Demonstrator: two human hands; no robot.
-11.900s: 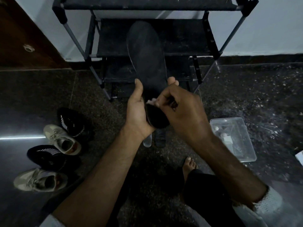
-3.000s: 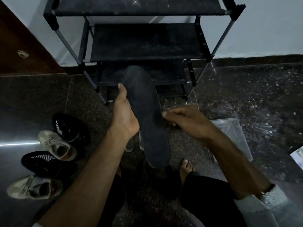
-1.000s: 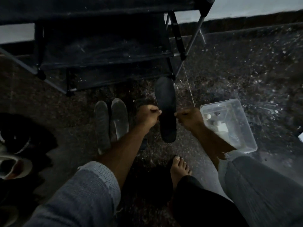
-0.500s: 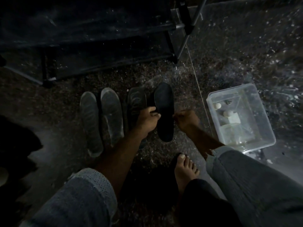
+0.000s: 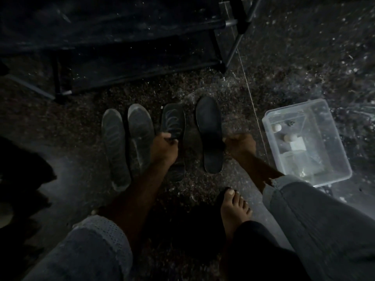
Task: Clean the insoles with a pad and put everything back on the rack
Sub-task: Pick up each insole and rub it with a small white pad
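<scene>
Four insoles lie side by side on the dark speckled floor in front of the black shoe rack (image 5: 125,39). Two are grey insoles (image 5: 114,147) (image 5: 140,132) on the left. A dark patterned insole (image 5: 173,122) follows, and a plain black insole (image 5: 209,126) lies flat on the right. My left hand (image 5: 165,149) is over the middle of the patterned insole with its fingers curled on it. My right hand (image 5: 241,145) pinches the right edge of the black insole. No pad shows in the dim light.
A clear plastic box (image 5: 336,175) with small items inside stands on the floor to the right. My bare foot (image 5: 235,207) is just behind the insoles. Dark shoes (image 5: 22,171) sit at the far left. The rack's leg (image 5: 233,47) stands beyond the black insole.
The black insole, held up and wiped earlier, has come down flat onto the floor beside the others. My left hand let it go and shifted left onto the patterned insole. The view tilted down.
</scene>
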